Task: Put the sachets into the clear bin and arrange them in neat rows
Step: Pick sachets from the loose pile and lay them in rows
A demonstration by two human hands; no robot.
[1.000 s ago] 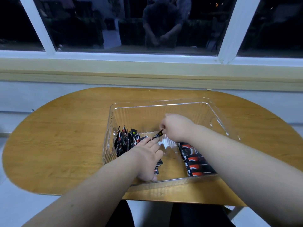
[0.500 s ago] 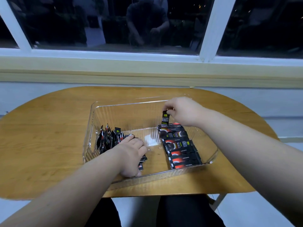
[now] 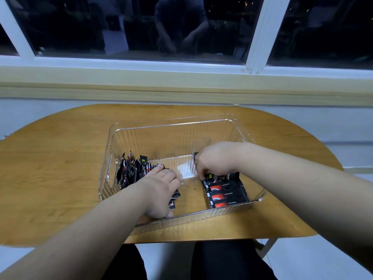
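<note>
Nearest, the left hand (image 3: 159,190) lies palm down inside the clear bin (image 3: 173,126), covering the near end of a heap of loose sachets (image 3: 131,168). Its fingers bend down out of sight, so I cannot tell whether they hold any.

Right of that hand, across bare bin floor, a row of sachets (image 3: 226,196) lies flat, one behind another, against the bin's right wall.

At the far end of that row the right hand (image 3: 216,160) reaches down with its fingers curled, pinching a black sachet (image 3: 221,176) that touches the row's last piece. Just left of this grip a white patch (image 3: 185,171) shows on the floor.

The bin sits on a wooden table (image 3: 60,158). Beyond it run a pale window sill (image 3: 181,81) and a dark window (image 3: 141,27).
</note>
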